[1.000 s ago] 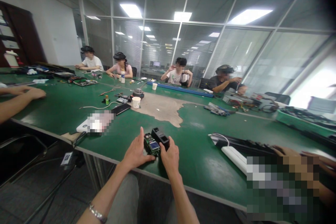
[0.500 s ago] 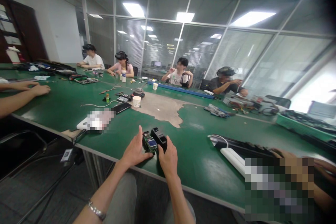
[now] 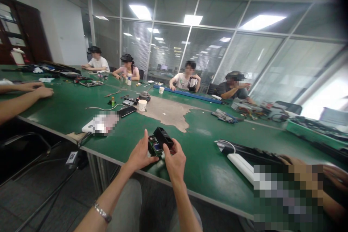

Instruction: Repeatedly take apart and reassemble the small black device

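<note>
Near the front edge of the green table, my left hand (image 3: 140,154) grips a green circuit board (image 3: 153,149) with a small blue screen, thumb at its near end and fingers along its left side. My right hand (image 3: 175,157) is closed on a black plastic case (image 3: 162,136) with openings in its face. The case is tilted and partly over the board, hiding some of it. Whether the two parts touch, I cannot tell.
A white box (image 3: 87,127), a black phone (image 3: 127,111) and a paper cup (image 3: 142,105) stand ahead to the left. To the right, a white power strip (image 3: 239,166) lies near a co-worker's hands. Another person's forearms (image 3: 27,98) rest at far left.
My right hand has tipped the black case and brought it left, over part of the circuit board's screen. My left hand has stayed nearly still.
</note>
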`<action>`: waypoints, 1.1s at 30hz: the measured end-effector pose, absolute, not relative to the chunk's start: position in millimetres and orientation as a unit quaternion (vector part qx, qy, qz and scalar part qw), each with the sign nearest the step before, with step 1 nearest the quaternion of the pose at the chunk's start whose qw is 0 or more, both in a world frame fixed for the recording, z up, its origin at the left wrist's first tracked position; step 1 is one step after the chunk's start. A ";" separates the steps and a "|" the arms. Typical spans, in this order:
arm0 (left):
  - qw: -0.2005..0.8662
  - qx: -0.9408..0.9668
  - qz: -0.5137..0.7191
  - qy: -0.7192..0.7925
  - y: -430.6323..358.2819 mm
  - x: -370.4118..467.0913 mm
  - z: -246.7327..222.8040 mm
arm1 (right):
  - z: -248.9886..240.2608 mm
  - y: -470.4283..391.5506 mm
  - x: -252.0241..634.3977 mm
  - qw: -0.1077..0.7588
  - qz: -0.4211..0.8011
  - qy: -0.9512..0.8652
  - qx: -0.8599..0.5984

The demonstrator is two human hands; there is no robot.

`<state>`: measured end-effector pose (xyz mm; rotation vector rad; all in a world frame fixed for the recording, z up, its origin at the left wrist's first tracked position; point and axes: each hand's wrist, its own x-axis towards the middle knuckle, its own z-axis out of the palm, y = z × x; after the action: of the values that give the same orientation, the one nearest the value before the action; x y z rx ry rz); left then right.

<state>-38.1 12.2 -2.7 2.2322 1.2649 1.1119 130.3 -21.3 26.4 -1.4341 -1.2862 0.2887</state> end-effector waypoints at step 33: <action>0.133 0.803 0.376 0.444 16.3 -36.9 -5.7 | -7.2 -27.6 110.0 0.455 0.047 -0.626 -0.632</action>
<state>-36.9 16.3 -5.7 2.3278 1.2871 1.0908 110.0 -27.6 -7.2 -1.5581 -1.5431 0.1170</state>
